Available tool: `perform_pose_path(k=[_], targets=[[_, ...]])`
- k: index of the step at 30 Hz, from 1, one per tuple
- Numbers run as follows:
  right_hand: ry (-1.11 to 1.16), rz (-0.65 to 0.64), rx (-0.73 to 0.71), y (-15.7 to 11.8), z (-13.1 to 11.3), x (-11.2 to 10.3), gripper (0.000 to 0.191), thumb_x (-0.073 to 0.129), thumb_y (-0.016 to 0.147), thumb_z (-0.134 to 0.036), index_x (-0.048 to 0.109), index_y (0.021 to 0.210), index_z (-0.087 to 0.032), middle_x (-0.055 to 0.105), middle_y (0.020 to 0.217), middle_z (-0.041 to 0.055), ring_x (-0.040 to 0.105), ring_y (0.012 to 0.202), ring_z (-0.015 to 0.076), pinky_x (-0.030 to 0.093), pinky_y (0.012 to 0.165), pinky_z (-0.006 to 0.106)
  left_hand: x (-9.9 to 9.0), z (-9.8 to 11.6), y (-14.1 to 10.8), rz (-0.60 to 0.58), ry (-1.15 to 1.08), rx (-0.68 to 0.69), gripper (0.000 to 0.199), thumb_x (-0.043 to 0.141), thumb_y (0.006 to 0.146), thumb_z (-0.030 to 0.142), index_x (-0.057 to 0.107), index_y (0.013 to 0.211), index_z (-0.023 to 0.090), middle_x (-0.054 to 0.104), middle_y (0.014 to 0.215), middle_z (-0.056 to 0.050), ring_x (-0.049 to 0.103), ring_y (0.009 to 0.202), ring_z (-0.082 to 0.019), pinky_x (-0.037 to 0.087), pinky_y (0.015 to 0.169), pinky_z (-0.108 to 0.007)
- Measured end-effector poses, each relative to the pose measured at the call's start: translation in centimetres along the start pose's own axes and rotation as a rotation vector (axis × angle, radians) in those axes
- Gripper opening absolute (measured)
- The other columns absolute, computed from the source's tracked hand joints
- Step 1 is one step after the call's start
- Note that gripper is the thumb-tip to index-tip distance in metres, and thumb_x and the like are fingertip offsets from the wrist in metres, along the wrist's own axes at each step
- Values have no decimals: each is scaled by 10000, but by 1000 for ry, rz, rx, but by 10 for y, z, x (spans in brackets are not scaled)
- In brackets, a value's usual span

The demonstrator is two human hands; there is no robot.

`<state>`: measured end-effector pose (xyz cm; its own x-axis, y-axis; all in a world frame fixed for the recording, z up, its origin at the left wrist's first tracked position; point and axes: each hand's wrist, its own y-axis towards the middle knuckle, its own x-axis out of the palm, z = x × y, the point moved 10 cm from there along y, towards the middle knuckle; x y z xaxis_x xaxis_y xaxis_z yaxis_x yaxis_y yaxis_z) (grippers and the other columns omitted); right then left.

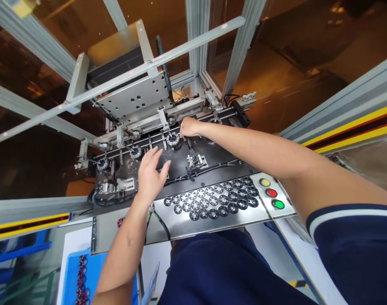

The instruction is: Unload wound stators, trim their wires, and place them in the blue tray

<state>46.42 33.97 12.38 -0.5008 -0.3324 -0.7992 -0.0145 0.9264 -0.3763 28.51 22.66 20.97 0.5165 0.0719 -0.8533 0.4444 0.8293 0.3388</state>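
My right hand reaches to the machine's rail, fingers curled down beside a round ring-shaped part in a fixture; whether its hidden fingertips grip anything does not show. Over the black machine plate, my left hand hovers with fingers and thumb spread, holding nothing. Just beyond its fingertips sits another round part, and a third is farther left on the same line. Several black-and-silver round parts lie in rows on the metal shelf near my body.
Yellow, red and green buttons stand right of the shelf. A slanted metal bar and a perforated plate hang above the machine. At lower left a blue tray holds dark red parts. Yellow-edged strips flank both sides.
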Motion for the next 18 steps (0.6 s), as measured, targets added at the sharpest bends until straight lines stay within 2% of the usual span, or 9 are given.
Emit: perform_pose_path(k=[4, 7, 13, 18], targets=[[72, -76, 94, 17, -4, 9, 341, 634, 966, -374, 622, 1227, -154, 652, 1223, 84, 664, 1052, 223, 585, 895, 433, 50, 5, 5, -92, 29, -12, 457, 549, 951, 342, 563, 1364, 148, 509, 1517, -185, 479, 1426, -302, 435, 1172, -504], [138, -68, 129, 26, -5, 7, 370, 626, 969, -379, 600, 1271, -166, 627, 1270, 93, 649, 1086, 235, 579, 912, 446, 75, 0, 11, -128, 88, -12, 529, 546, 948, 302, 479, 1443, 128, 414, 1582, -211, 378, 1493, -336, 415, 1184, -534], [191, 7, 112, 20, 2, -8, 375, 632, 967, -372, 595, 1277, -165, 621, 1283, 102, 644, 1101, 234, 573, 923, 449, 99, -8, 29, -160, 123, -4, 653, 590, 906, 249, 376, 1520, 187, 358, 1625, -173, 296, 1525, -378, 414, 1171, -592], [278, -68, 76, 8, 4, 13, 328, 637, 965, -368, 626, 1207, -147, 659, 1188, 77, 670, 1011, 211, 596, 855, 399, 106, -12, 35, -217, 144, -8, 673, 617, 862, 208, 412, 1503, 206, 393, 1609, -162, 336, 1502, -401, 412, 1161, -618]])
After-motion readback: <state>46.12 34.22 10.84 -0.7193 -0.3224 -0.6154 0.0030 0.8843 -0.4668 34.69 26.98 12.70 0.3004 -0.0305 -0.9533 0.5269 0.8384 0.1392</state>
